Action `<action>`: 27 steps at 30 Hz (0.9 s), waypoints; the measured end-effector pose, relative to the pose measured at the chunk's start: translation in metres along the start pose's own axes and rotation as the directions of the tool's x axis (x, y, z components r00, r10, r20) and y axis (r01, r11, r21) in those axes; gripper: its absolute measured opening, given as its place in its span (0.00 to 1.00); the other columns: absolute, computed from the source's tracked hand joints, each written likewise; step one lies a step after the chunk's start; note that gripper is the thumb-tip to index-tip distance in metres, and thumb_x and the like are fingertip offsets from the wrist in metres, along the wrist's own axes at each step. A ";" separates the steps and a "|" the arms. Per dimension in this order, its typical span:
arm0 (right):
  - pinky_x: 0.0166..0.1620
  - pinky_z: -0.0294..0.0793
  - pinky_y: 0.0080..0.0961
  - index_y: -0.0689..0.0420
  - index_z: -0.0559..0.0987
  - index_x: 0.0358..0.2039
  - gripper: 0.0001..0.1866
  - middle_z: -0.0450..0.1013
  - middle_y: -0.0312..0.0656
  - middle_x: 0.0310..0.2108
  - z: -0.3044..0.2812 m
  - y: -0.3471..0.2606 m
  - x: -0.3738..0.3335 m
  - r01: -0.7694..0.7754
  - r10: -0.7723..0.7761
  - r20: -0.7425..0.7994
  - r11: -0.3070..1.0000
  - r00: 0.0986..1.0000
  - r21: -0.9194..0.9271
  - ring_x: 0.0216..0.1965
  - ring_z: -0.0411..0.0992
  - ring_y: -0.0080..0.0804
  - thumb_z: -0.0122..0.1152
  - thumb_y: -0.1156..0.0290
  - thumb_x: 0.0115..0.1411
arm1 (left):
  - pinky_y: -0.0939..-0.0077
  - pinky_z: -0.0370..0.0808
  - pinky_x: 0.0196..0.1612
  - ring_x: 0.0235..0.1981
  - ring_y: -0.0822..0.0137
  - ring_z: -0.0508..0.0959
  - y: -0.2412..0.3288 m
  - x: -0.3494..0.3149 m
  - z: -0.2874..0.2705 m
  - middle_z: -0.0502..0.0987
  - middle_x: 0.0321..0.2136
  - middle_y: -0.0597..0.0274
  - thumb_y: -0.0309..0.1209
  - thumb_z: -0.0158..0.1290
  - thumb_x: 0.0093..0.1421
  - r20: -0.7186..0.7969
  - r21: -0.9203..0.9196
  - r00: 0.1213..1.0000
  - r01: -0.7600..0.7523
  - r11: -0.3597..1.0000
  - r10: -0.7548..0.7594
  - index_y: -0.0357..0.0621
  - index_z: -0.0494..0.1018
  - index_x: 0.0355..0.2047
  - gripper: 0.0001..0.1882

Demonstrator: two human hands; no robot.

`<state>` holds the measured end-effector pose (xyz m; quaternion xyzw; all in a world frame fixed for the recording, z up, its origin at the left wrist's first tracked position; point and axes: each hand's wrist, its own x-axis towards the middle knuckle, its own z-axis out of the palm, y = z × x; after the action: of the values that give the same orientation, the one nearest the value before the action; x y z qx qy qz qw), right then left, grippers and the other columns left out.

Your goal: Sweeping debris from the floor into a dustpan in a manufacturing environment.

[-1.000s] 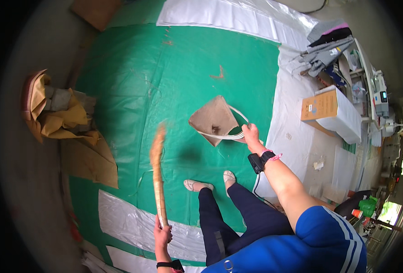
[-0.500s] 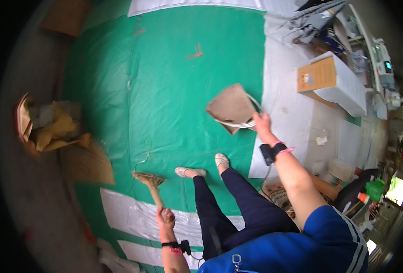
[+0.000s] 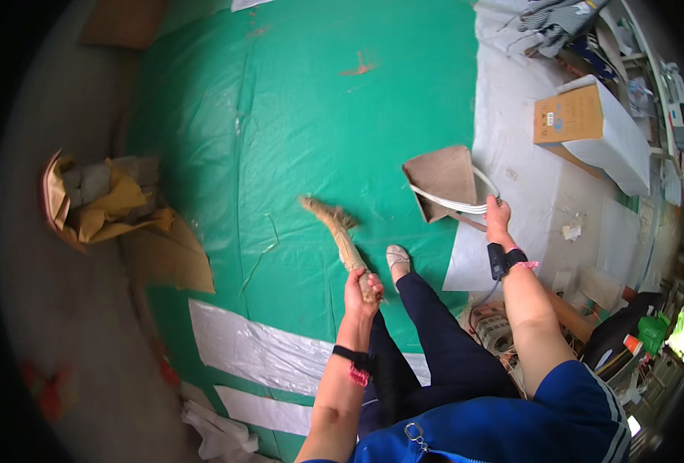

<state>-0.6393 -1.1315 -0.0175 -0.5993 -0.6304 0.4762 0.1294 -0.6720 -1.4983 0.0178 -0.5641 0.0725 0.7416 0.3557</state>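
Left hand: fingers wrapped tight round the grip end of a straw broom, which slanted up and leftward from the fist. Bristle end blurred; could not tell whether it touched the green sheet below. One pale shoe stood on the sheet, just right of the broom. Right hand: closed on the white handle of a brown dustpan, pan to the left of the fist, well apart from the broom. Crumpled brown paper lay at far left. At right, beyond the dustpan, stood a carton; striped gloves lay farther off.
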 end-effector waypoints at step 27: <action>0.20 0.61 0.17 0.63 0.72 0.27 0.18 0.67 0.34 0.18 -0.074 0.030 0.055 -0.172 0.181 -0.216 0.983 0.959 0.056 0.15 0.61 0.21 0.52 0.58 0.54 | 0.83 0.65 0.13 0.14 0.73 0.66 0.103 -0.020 0.147 0.67 0.18 0.61 0.37 0.47 0.56 0.107 0.334 0.992 -0.103 0.937 0.071 0.40 0.62 0.28 0.12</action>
<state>-0.5793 -1.0548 -0.0249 -0.6998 -0.5474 0.4278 0.1665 -0.8481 -1.5081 0.0576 -0.4555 0.2075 0.7585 0.4172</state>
